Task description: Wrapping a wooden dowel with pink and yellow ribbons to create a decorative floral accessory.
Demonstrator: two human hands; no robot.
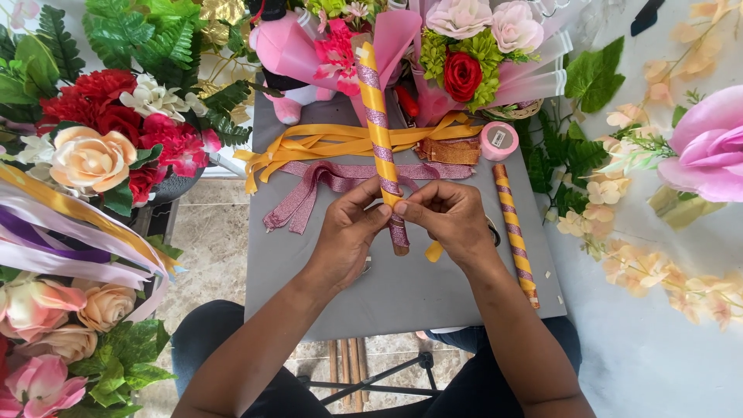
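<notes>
Now both hands meet over the grey tabletop (325, 302), working on 1 stick (381, 131) wrapped in spirals of yellow and glittery pink ribbon. The stick stands tilted, its top leaning away toward the bouquets and its lower end just above the tabletop between the 2 hands. The left hand (348, 232) has its grip clamped on the stick's lower part, thumb and fingers pinching it from the left. The right hand (449, 220) pinches the same spot from the right, its grip closed on the stick and the ribbon there; a short yellow tail (434, 251) hangs under that hand.

Just right of the right hand lies a 2nd stick (514, 232), wrapped the same way, flat on the tabletop and pointing toward the person. Behind the hands, loose yellow ribbons (309, 147) and pink ribbons (309, 186) sprawl across the tabletop, with a copper strip (451, 152) beside them. A pink tape roll (499, 140) sits near the far right corner.

A bouquet (472, 54) in pink wrap stands at the far edge. More flowers (101, 131) crowd the left side, and pale blossoms (658, 263) lie on the white surface to the right
</notes>
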